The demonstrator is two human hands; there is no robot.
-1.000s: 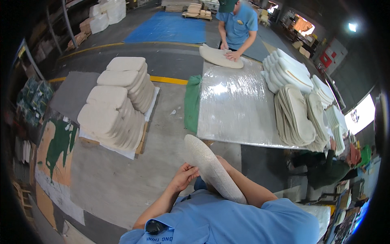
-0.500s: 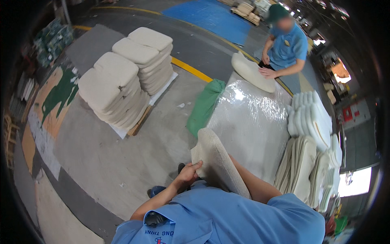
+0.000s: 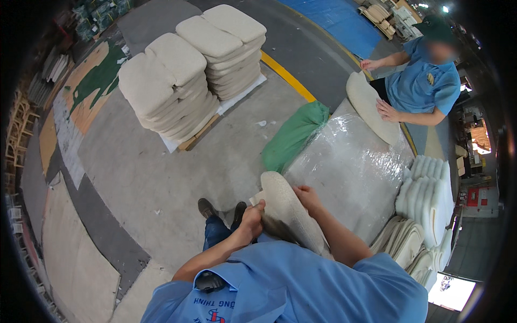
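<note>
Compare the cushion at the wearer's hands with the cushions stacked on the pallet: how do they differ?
Pose: the held cushion is tilted; the stacked cushions lie flat.
Support: the left hand grips the held cushion's edge, with the right hand at its other side; the stacked cushions rest on the pallet.
Shared: pale beige colour, rounded outline.

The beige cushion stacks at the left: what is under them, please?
Under the beige cushion stacks, edges of a white sheet and a wooden base show. The stacks cover the rest, so it cannot be seen.
</note>
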